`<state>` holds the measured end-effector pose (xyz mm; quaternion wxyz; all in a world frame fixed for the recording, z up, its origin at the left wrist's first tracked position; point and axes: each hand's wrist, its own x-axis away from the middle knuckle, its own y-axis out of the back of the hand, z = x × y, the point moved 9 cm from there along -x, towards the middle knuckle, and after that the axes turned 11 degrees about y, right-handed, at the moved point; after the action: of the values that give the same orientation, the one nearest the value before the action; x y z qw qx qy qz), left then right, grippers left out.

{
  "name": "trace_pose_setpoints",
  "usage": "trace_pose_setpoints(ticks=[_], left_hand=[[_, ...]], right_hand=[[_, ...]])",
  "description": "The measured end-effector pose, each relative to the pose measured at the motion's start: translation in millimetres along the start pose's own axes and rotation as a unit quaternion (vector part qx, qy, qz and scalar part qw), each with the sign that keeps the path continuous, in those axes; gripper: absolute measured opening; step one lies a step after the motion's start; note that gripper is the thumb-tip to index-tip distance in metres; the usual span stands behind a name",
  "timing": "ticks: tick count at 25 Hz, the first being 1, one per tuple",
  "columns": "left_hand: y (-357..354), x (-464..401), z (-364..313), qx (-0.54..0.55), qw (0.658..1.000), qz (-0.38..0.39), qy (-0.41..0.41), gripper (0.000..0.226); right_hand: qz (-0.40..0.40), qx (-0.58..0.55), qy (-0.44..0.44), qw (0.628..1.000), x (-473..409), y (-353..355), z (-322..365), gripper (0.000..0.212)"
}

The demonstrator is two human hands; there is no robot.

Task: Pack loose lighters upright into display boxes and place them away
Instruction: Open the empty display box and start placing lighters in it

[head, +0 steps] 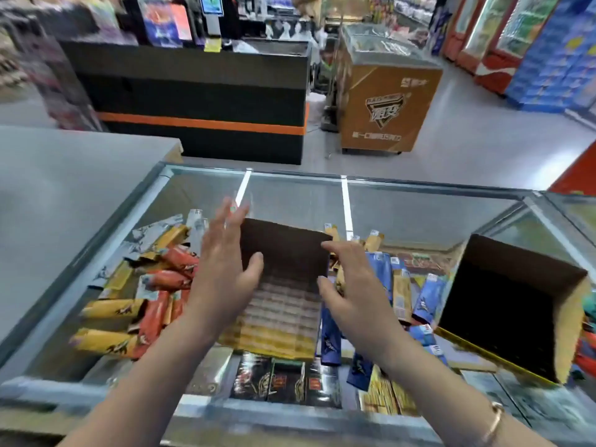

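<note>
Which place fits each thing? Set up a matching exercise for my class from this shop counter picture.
Things:
1. middle box
2. empty box
3. red and yellow lighters
4. blue lighters

Places:
A. far right on the glass counter
B. between the left hand and right hand
C. left of the middle box
D. between the two boxes

Pairs: 1-B, 2-A, 3-C, 4-D
</note>
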<state>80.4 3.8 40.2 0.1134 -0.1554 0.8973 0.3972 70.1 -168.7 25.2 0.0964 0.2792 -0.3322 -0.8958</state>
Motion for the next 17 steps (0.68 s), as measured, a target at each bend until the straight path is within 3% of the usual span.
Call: trace_pose_setpoints(ticks=[4,6,10,17], left_hand=[[-9,-21,30,0.140,0.981,0.088,0.097,0.072],[-17,-23,32,0.179,0.972,0.120,0.096,0.072],[-23,-12,38,0.219,0.968,0.113,0.056,0.067],[-23,-17,46,0.235,0.957,0.145,0.088,0.065]], right_hand=[[-0.043,-0.028,-0.016,0.999,-14,-7,-11,0.039],[-0.050,-0.010,0.006,0.999,-18,-9,-10,0.043],[-0.053,-0.004,0.035,0.998,-16,-16,-13,0.052],[-0.038,-0.005,0.046,0.998,-16,-14,-10,0.043]])
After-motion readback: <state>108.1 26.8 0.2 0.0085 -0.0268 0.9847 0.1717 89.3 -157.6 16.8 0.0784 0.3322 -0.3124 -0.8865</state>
